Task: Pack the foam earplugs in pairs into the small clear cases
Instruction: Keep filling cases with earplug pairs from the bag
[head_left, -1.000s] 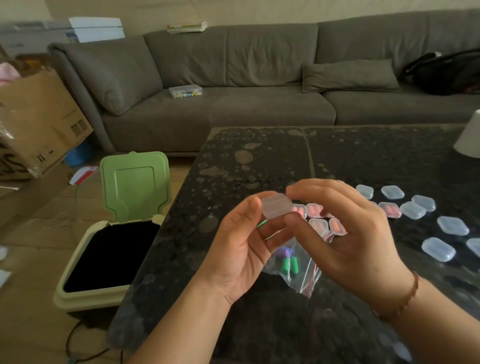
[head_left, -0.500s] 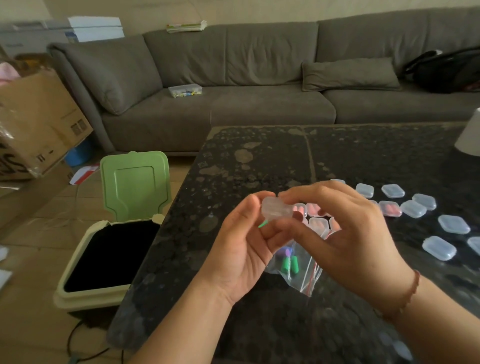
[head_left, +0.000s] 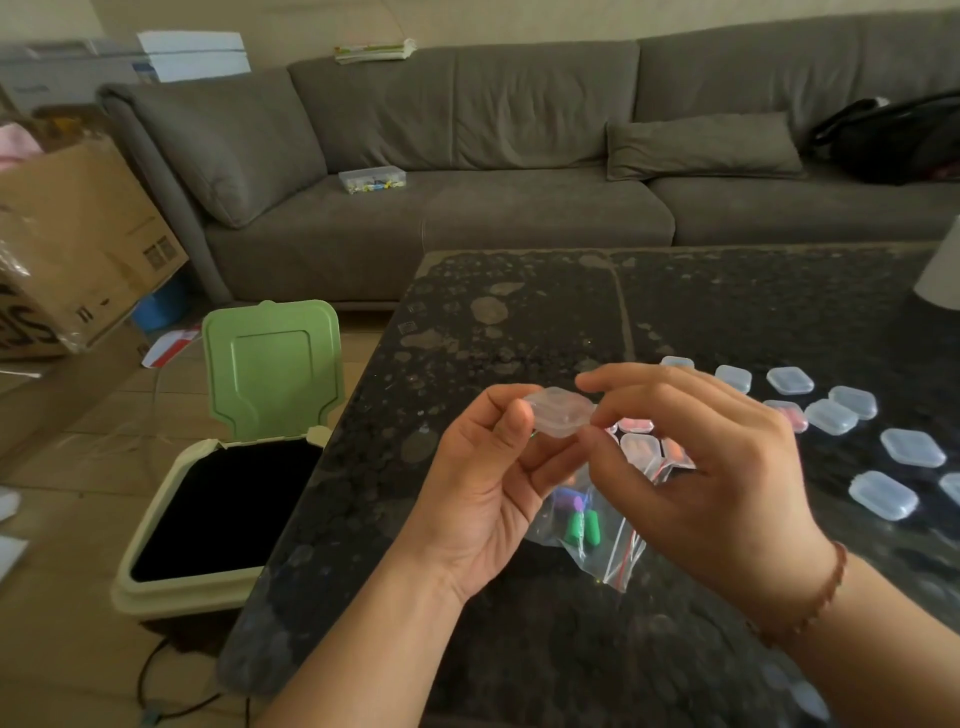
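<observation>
— What was held in the hands?
— A small clear case (head_left: 558, 414) was pinched at its left end by the thumb and fingers of the left hand (head_left: 483, 488), above the tabletop (head_left: 519, 322). Its right end was gripped by the curled fingertips of the right hand (head_left: 701, 467). Whether the case was fully closed, or anything lay inside it, could not be told.

— And what was seen just beneath the hands?
— A clear zip bag (head_left: 587, 530) was seen below them, whether held or resting on the tabletop could not be told. Green earplugs (head_left: 582, 527) and a purple one were contained in it, and a red strip was visible along its edge.

— Were other cases filled?
— Behind the right hand, several cases with pink or orange earplugs (head_left: 636, 449) were seen packed close together, partly hidden by the fingers. One more pink-filled case (head_left: 789, 414) was placed further right.

— And the remaining cases?
— A scatter of closed clear cases (head_left: 911, 448) was laid out across the right of the tabletop, apparently with nothing in them.

— What was noted beyond the tabletop?
— A bin (head_left: 208, 519) with its green lid (head_left: 272, 366) raised was stood on the floor to the left, its dark inside exposed. On the grey sofa (head_left: 467, 156) a clear box (head_left: 372, 180) of small coloured items was set, and a cardboard box (head_left: 78, 244) was seen at far left.
</observation>
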